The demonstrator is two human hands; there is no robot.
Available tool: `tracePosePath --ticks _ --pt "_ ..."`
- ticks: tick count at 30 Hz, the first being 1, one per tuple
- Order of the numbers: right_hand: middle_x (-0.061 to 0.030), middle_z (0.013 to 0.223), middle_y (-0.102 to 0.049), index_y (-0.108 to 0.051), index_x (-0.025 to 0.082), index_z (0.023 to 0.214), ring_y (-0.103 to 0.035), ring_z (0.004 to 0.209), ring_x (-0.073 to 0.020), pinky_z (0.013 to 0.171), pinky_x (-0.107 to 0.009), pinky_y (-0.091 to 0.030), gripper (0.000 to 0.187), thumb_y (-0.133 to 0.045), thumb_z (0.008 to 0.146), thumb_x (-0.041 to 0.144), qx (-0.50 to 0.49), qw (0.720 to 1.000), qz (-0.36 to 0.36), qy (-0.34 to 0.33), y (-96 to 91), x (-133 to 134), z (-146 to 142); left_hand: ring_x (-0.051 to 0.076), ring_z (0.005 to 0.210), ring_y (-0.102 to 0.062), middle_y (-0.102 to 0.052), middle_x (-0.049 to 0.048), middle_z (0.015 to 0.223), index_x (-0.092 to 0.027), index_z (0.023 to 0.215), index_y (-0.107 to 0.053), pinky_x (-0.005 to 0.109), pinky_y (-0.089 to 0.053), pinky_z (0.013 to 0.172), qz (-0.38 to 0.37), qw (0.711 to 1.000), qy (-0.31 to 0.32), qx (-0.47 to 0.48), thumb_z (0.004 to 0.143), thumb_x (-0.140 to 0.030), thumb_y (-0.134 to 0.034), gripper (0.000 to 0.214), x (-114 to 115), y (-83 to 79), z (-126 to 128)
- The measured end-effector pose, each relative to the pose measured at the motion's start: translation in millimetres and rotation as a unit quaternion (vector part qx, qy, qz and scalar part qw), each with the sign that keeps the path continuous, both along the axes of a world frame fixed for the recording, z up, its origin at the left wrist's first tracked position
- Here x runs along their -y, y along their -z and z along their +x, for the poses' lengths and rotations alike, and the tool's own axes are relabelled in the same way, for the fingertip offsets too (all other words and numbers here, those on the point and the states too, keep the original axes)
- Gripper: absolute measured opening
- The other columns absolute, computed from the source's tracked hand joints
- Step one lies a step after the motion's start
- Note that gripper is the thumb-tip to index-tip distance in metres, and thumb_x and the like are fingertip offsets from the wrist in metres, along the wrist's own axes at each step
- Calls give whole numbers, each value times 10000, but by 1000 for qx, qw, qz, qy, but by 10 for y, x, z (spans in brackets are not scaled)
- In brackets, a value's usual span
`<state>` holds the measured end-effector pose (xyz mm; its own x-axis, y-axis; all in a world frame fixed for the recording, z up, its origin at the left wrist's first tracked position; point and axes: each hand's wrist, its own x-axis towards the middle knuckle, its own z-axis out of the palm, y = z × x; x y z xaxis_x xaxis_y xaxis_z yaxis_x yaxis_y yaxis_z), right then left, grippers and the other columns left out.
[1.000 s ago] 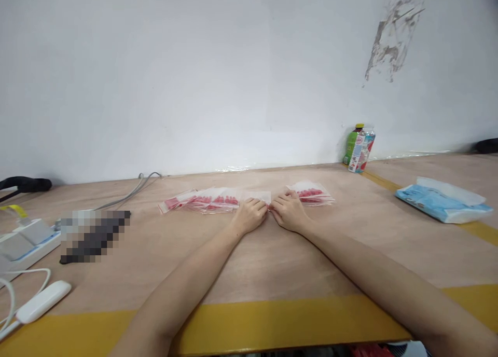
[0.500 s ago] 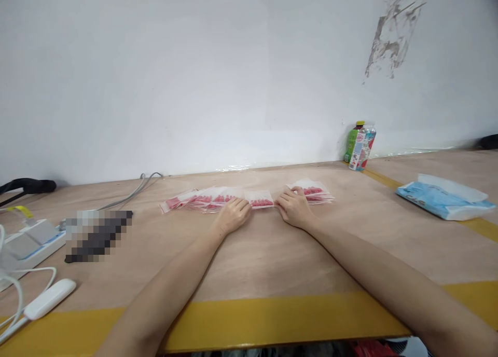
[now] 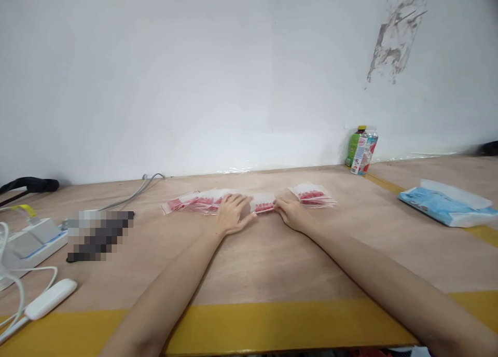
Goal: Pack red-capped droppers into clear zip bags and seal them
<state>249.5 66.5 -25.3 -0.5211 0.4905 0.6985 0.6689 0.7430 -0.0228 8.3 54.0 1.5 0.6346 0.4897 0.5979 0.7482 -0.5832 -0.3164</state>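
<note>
A row of small clear bags with red contents (image 3: 194, 202) lies spread across the wooden table (image 3: 264, 258). My left hand (image 3: 232, 214) rests flat on the right end of that row, fingers stretched out. My right hand (image 3: 291, 213) has its fingers closed on the right edge of one small bag (image 3: 263, 203) between the two hands. A separate small stack of the same bags (image 3: 312, 195) lies just right of my right hand.
A green bottle and a labelled bottle (image 3: 362, 150) stand against the white wall. A blue tissue pack (image 3: 447, 204) lies at right. At left are a power strip (image 3: 29, 240), grey cables (image 3: 130, 193), a white device (image 3: 49, 299) and a blurred dark object (image 3: 99, 234). Yellow tape (image 3: 272, 326) edges the table.
My hands, together at first, moved apart along a small bag. My left hand went left and now lies flat on the row; my right hand stays at the bag's right edge.
</note>
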Motion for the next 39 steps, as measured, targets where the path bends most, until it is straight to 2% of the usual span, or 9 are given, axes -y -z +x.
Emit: tracePosePath --ticks 4,6,11,15,19,22,24,32,39 --pt "-90 884 -590 -526 173 931 -508 844 -205 731 -311 -375 228 -374 786 86 -13 999 13 49 -35 -110 82 293 1174 -346 -485 127 1207 -159 1167 -484 505 -99 1004 -5 987 -153 39 777 -484 -455 508 -27 -31 -199" --pt "-104 911 -587 -523 158 943 -503 874 -207 750 -303 -368 241 -365 779 79 -30 996 32 82 -89 -156 189 300 1183 -338 -536 116 1144 -177 1116 -526 531 -17 1007 -27 983 -181 19 758 -493 -461 483 -55 -18 -287" --pt "-81 807 -599 -544 175 817 -514 744 -187 659 -278 -340 202 -376 746 89 -37 980 14 197 -187 -192 575 281 1131 -408 -622 66 966 -216 1008 -581 550 -7 1003 -76 988 -135 20 770 -396 -463 321 -62 10 -244" --pt "-76 715 -613 -545 167 711 -508 700 -202 683 -327 -284 108 -464 655 123 29 956 4 293 -252 -97 760 281 1041 -490 -617 78 993 -197 1040 -574 547 -186 974 -122 989 -45 72 748 -318 -523 320 -17 73 36" --pt "-77 864 -615 -566 171 826 -496 849 -226 779 -368 -257 181 -530 665 246 9 978 37 205 -337 103 565 224 979 -539 -575 92 1087 -183 1130 -523 380 -415 863 -144 984 -22 100 771 -261 -509 368 32 182 344" --pt "-60 910 -596 -577 187 867 -495 863 -200 777 -338 -290 215 -549 696 315 41 997 -4 69 -311 229 271 228 1045 -506 -531 108 1157 -171 1168 -496 361 -422 871 -151 981 -10 119 778 -270 -514 403 54 232 420" --pt "-46 916 -585 -578 203 903 -502 858 -185 776 -333 -312 219 -547 720 320 56 998 -27 29 -242 257 108 229 1058 -501 -520 109 1174 -175 1149 -519 361 -416 885 -155 980 -2 126 782 -281 -517 382 53 242 375" --pt "-57 830 -571 -603 171 843 -523 743 -136 661 -263 -408 208 -395 845 189 81 996 -43 -25 -44 24 -57 201 994 -553 -582 89 1104 -144 1065 -588 310 -436 880 -173 974 23 143 781 -283 -526 322 12 258 181" --pt "-53 871 -591 -596 165 835 -546 787 -136 685 -253 -427 162 -435 815 149 14 999 -47 -18 13 0 -54 201 967 -558 -592 84 1072 -152 1057 -588 323 -452 856 -156 975 24 153 775 -274 -535 312 19 281 200"
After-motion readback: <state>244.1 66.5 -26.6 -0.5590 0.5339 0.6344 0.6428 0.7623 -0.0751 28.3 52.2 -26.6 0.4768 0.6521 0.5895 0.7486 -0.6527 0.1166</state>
